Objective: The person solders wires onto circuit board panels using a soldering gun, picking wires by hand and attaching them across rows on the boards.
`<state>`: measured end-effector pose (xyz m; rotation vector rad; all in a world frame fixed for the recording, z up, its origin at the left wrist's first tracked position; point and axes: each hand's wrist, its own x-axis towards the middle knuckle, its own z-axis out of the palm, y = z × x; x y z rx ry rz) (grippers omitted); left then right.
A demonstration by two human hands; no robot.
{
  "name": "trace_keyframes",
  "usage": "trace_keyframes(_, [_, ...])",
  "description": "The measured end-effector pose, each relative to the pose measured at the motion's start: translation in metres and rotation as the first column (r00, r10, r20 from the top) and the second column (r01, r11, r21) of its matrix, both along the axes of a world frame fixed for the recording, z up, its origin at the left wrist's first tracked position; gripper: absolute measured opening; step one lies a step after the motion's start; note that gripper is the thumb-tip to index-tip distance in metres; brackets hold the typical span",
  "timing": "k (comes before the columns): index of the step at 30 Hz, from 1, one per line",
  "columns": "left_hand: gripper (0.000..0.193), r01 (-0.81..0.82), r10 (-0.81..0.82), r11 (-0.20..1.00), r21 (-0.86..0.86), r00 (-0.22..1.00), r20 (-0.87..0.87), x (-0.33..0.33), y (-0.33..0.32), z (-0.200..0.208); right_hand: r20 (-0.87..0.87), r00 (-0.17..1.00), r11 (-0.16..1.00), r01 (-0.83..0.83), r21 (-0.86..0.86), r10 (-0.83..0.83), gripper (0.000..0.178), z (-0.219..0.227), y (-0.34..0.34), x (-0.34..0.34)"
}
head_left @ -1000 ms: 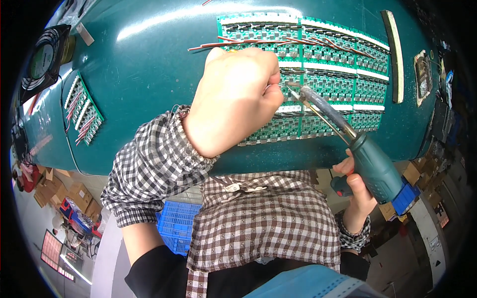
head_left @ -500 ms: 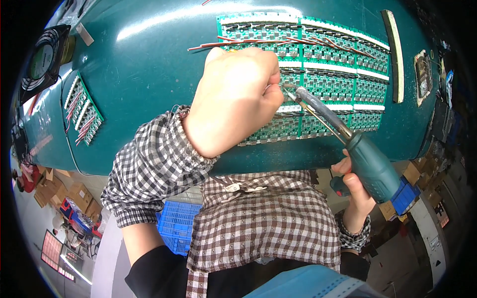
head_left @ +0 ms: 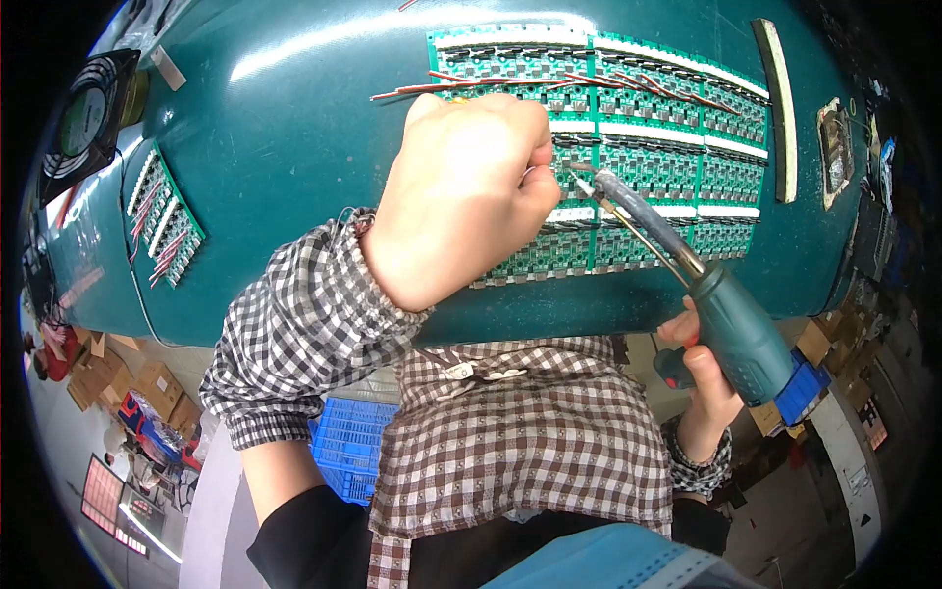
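Observation:
A panel of green circuit boards (head_left: 648,177) with white connector rows lies on the green table. Several thin red-and-white wires (head_left: 648,86) stretch across its upper part. My left hand (head_left: 471,187) is closed in a pinch above the panel's left part; whatever its fingertips hold is hidden, and a bit of yellow shows behind the knuckles. My right hand (head_left: 708,378) grips a green soldering gun (head_left: 741,334) by its handle. Its metal barrel slants up and left, and the tip sits just right of my left fingertips, over the boards.
A smaller board with wires (head_left: 165,218) lies at the left, near a black fan (head_left: 90,123). To the panel's right are a pale-topped dark strip (head_left: 778,113) and a worn little tray (head_left: 835,157). A blue crate (head_left: 355,447) stands below the table edge.
The soldering gun has shifted slightly to the right, its tip a little farther from my left fingertips. My left hand has stayed in place.

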<state>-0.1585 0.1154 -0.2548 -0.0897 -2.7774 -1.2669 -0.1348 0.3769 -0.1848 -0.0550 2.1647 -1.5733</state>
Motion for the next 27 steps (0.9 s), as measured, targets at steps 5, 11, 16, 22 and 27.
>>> trace_keyframes(5, [0.011, -0.001, 0.001, 1.0, -0.02, 1.0, 0.023, 0.0, 0.0, 0.003, 0.052, 0.997, 0.998, 0.058, -0.017, -0.057, 0.057, 0.004, -0.005, 0.0])
trace_keyframes(11, [0.006, 0.027, -0.025, 0.997, -0.079, 0.999, 0.02, 0.006, -0.001, 0.005, 0.062, 0.996, 0.998, 0.06, -0.026, -0.058, 0.057, 0.001, 0.001, 0.007])
trace_keyframes(16, [0.007, 0.027, -0.022, 0.992, -0.121, 0.999, 0.041, 0.006, -0.002, 0.001, 0.102, 0.994, 0.999, 0.038, 0.022, -0.04, 0.057, -0.003, 0.001, 0.004])
trace_keyframes(22, [0.015, -0.005, 0.003, 0.994, -0.108, 1.0, -0.02, 0.004, 0.001, 0.005, 0.057, 0.997, 0.998, 0.056, 0.011, -0.057, 0.057, 0.003, -0.002, 0.004])
trace_keyframes(27, [0.016, -0.027, 0.025, 0.995, -0.098, 0.999, -0.026, 0.006, 0.001, 0.001, 0.061, 0.997, 0.999, 0.053, 0.006, -0.053, 0.058, -0.001, -0.003, 0.002])
